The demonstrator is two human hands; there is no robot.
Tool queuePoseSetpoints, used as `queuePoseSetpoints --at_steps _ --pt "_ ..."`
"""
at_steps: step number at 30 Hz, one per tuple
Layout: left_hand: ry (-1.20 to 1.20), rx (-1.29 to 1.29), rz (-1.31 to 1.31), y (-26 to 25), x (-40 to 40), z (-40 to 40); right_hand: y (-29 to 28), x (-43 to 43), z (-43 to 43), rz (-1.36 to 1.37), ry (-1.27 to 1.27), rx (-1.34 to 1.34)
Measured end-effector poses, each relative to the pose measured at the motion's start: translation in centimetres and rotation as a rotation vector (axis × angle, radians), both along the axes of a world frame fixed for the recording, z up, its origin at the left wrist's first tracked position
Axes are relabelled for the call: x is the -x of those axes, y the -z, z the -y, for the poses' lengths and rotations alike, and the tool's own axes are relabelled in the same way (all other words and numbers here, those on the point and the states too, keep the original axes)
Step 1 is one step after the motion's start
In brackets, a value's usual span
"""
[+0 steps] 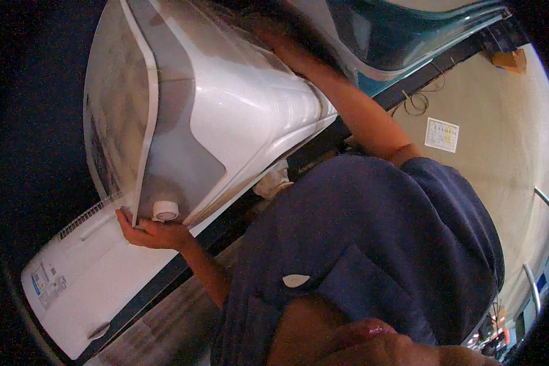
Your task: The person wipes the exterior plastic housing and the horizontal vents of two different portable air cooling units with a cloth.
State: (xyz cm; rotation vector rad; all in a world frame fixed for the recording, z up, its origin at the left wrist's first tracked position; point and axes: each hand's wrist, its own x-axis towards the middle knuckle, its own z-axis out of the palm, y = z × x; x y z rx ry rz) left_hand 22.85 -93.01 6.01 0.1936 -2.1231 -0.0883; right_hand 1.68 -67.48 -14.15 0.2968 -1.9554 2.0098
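Observation:
A large white moulded cover with a grey section and a clear, curved window leans in front of me, over a long white panel with vent slots. My left hand grips the cover's lower rim, its fingers on both sides of the thin edge. Right beside it, a short white cylinder, perhaps a knob or a tape roll, sits against the grey section. My right arm reaches across the cover's upper side. The right hand is dark and blurred there, so its grip is unclear.
A curved, teal-tinted glass-like piece lies beyond my right arm. Under the cover runs a dark ledge, with crumpled pale material beside it. A printed sheet, a coiled cable and an orange-brown object are on the beige surface.

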Motion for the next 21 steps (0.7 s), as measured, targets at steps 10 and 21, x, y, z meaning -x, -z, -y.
queuePoseSetpoints --at_steps 10,21 --pt "0.033 0.026 0.023 -0.3 0.4 2.2 -4.4 -0.7 0.5 -0.089 -0.053 0.137" --pt "-0.005 0.033 0.025 -0.8 -0.2 2.4 -7.2 2.3 1.8 -0.221 -0.096 0.168"
